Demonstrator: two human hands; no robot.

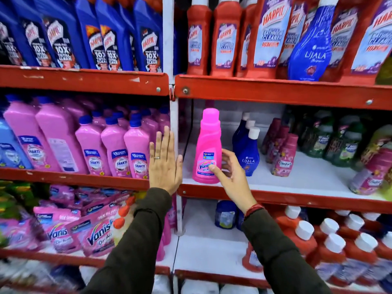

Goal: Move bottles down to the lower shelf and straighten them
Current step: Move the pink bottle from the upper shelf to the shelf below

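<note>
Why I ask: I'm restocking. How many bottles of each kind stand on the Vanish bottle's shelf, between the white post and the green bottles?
Pink Vanish bottle: 1
Blue Ujala bottles: 3
Maroon Comfort bottles: 3
Total: 7

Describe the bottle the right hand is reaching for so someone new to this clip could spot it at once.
Find the white upright post between the two shelf bays, then the middle shelf just right of it. The Vanish bottle stands alone at the front, with the right hand touching its label. Unlike its dark blue Ujala neighbours, it is bright pink.
</note>
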